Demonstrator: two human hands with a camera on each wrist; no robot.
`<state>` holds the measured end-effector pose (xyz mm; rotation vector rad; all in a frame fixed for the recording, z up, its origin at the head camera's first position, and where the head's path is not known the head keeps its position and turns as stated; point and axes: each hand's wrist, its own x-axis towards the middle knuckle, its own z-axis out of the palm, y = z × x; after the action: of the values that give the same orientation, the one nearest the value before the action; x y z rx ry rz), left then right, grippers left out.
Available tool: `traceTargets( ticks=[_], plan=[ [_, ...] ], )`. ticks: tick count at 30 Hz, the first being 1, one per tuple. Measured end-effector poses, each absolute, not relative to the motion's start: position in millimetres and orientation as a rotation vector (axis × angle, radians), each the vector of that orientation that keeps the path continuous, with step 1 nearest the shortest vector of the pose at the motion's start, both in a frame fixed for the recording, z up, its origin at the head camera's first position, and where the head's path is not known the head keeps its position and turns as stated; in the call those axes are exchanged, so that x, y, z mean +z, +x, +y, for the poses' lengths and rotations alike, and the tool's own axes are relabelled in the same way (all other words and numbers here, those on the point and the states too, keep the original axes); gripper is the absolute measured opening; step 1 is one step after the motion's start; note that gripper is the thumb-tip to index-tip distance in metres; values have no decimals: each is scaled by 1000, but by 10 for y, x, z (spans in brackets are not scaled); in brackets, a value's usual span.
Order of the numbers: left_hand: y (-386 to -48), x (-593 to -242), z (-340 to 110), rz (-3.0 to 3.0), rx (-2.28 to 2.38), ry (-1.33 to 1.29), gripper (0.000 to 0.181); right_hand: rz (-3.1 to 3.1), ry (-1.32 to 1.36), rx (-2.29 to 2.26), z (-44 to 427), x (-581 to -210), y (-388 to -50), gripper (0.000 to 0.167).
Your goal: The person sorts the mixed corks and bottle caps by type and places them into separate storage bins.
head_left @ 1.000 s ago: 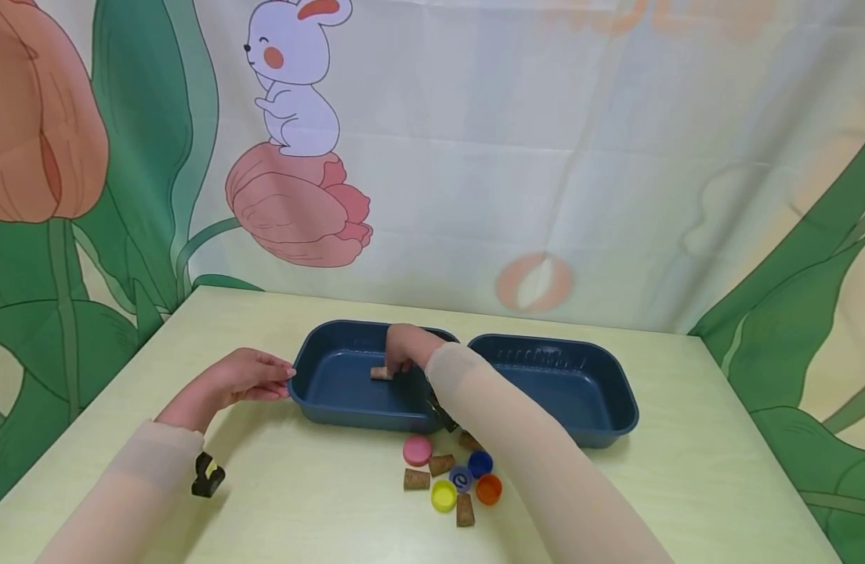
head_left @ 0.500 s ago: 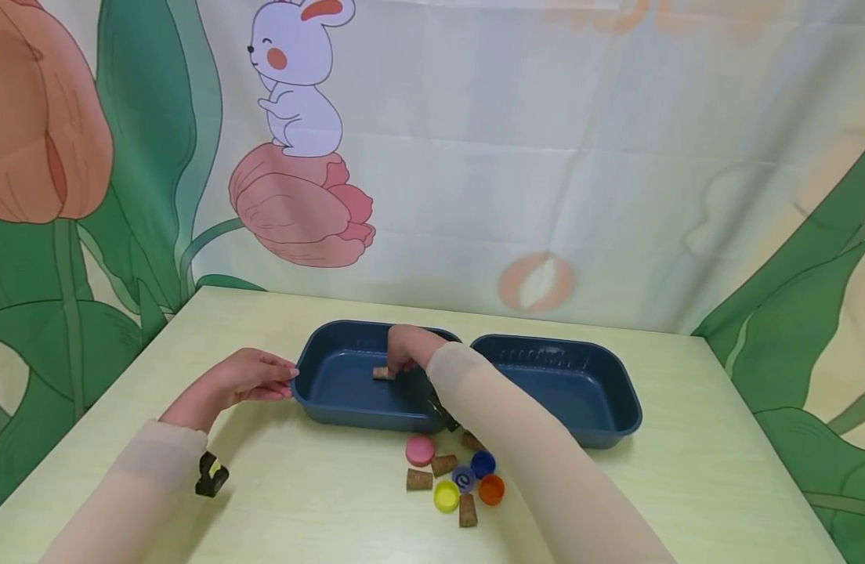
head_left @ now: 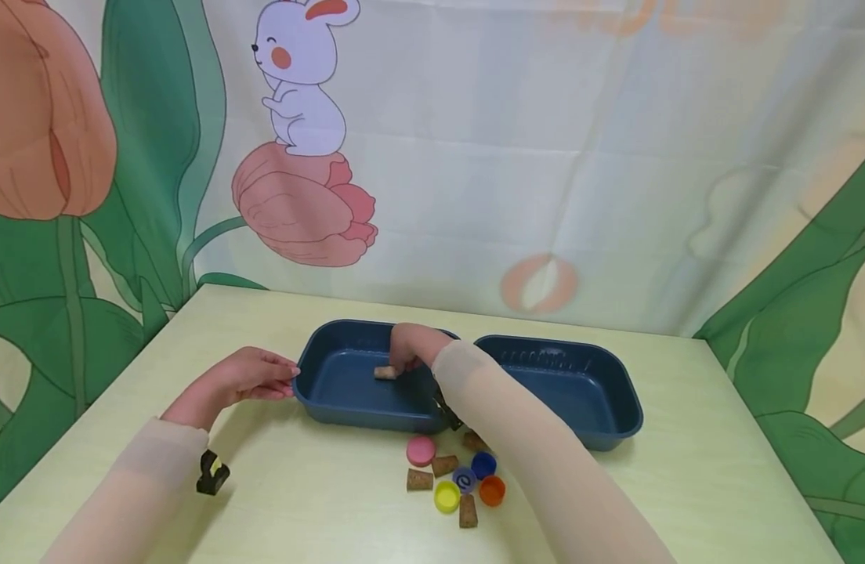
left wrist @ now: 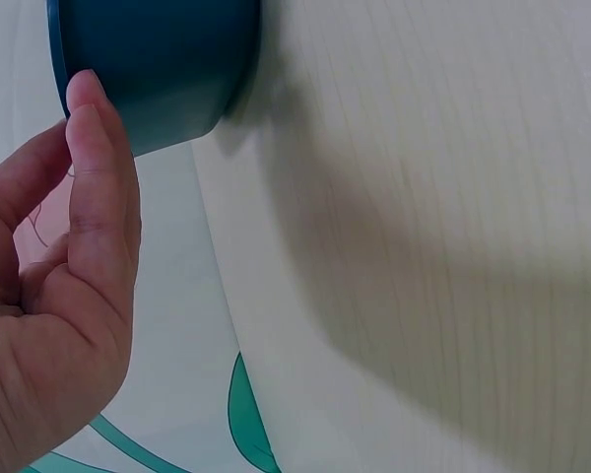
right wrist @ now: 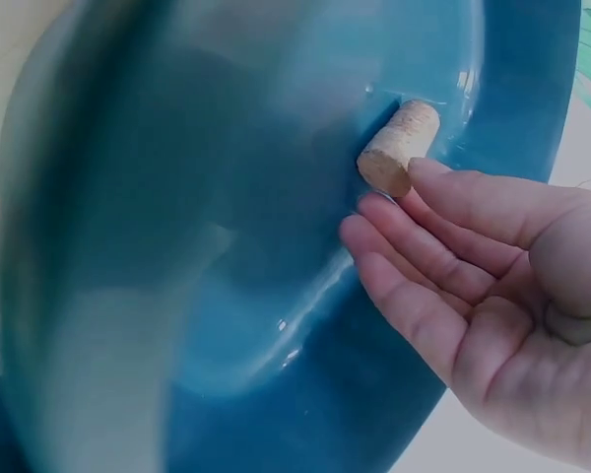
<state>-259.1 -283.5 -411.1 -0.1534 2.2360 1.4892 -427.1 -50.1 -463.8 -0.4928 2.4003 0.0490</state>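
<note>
Two dark blue rectangular trays with raised walls stand side by side. At the outer left end of the left tray [head_left: 362, 417], my left hand [head_left: 249, 374] pinches the rim between thumb and fingers, also seen close up in the left wrist view. My right hand [head_left: 411, 347] reaches down inside this same tray. It pinches one end of a cork stopper [right wrist: 401, 148] with thumb and fingertips; the cork lies on its side at the tray's bottom. Part of the index finger is hidden behind the thumb and cork.
The right tray [head_left: 616, 439] is partly covered by my right forearm. In front lie several corks [head_left: 420, 479] and bottle caps: pink [head_left: 421, 450], yellow [head_left: 446, 497], purple [head_left: 464, 479], blue [head_left: 483, 465] and orange [head_left: 492, 490]. A printed curtain [head_left: 439, 157] hangs behind the table.
The whole scene shifts slightly to the right in the head view. Both hands, the cork and the trays otherwise keep their places.
</note>
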Motion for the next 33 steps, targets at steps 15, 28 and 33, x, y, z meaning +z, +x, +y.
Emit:
traceTargets(
  ticks=[15, 28, 33],
  plan=[
    [-2591, -4091, -2833, 2223, 1496, -158, 44, 2562, -676, -177, -178, -3965, -3893, 25],
    [-2610, -4107, -2844, 2210, 1511, -134, 44, 2576, -757, -383, 182, -3272, -3486, 30],
    [-2600, -4105, -2841, 2219, 1497, -136, 47, 2612, -885, -434, 332, -3084, -3320, 29]
  ],
)
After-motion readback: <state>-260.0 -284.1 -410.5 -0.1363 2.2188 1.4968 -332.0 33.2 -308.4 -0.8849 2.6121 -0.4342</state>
